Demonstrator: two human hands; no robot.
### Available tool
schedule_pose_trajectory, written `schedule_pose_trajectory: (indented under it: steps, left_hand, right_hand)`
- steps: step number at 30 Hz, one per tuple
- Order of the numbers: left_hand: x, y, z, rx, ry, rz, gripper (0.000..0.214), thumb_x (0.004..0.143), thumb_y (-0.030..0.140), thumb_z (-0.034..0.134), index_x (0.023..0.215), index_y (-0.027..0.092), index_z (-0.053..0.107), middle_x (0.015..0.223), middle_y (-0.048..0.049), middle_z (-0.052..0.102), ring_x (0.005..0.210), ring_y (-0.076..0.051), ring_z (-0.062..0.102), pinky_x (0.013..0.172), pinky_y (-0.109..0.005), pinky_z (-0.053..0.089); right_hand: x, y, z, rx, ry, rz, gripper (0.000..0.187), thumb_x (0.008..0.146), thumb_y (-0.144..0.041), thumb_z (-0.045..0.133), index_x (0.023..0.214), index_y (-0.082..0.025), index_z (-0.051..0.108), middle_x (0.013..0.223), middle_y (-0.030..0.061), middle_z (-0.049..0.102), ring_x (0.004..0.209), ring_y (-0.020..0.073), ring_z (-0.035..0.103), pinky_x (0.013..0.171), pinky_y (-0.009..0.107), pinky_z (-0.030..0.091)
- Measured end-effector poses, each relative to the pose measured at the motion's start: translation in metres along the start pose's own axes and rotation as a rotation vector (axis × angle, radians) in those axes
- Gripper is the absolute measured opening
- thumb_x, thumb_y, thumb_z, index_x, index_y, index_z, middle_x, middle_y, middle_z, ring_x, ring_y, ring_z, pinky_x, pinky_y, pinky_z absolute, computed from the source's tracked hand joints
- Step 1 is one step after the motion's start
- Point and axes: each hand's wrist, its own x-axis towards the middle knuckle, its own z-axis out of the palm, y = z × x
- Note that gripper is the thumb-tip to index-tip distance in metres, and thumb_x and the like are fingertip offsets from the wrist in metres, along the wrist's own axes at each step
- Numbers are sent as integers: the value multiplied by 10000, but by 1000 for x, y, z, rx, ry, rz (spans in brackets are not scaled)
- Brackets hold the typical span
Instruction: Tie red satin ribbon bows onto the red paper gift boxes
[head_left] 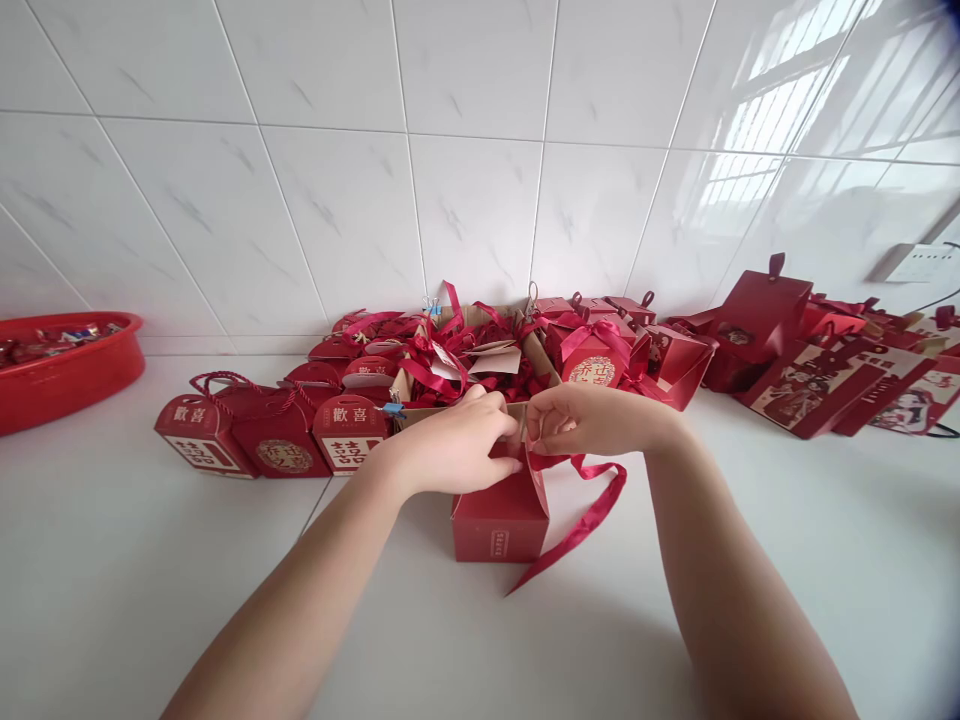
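A red gift box [501, 525] stands on the white counter in front of me, its sides sloping up to a narrow top. My left hand [469, 435] is at the upper left of the box, fingers curled over the top; whatever they grip is hidden. My right hand [562, 418] is at the upper right edge, its fingers pinched on a dark red satin ribbon [600, 505]. The ribbon's loose tail loops to the right and trails down onto the counter beside the box. Both hands partly cover the top of the box.
Behind stands a cardboard carton [541, 358] of ribbons with binder clips on its rim. Red gift boxes [285, 435] line the left, and more boxes [596, 350] sit right of the carton. Flat printed bags [814, 385] lie far right. A red basin [71, 375] of wrapped sweets is far left.
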Motion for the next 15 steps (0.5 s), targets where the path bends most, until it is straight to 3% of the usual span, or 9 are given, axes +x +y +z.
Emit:
schedule_pose_trajectory:
  steps: [9, 12, 15]
  left_hand:
    - [3, 0, 1, -73, 93, 58, 182, 804, 330, 462, 696, 213, 551, 886, -48, 517, 1000, -237, 461, 761, -329, 435]
    - [1, 0, -2, -106, 175, 57, 151, 804, 280, 438, 682, 203, 483, 829, -28, 506, 821, -186, 489, 669, -299, 411]
    - [-4, 3, -7, -188, 251, 30, 164, 845, 276, 379, 702, 207, 423, 698, 13, 444, 596, -133, 394, 545, -282, 332]
  right_hand:
    - [1, -3, 1, 4, 9, 7, 144, 780, -290, 564, 897, -224, 617, 920, 32, 674, 813, 183, 619, 609, 255, 447]
    - [-2, -3, 0, -11, 16, 15, 144, 787, -307, 564, 896, -231, 619, 947, 35, 674, 818, 192, 626, 617, 266, 460]
    - [-6, -2, -2, -10, 34, 16, 161, 810, -319, 550, 930, -239, 620, 967, 35, 669, 838, 194, 621, 649, 281, 466]
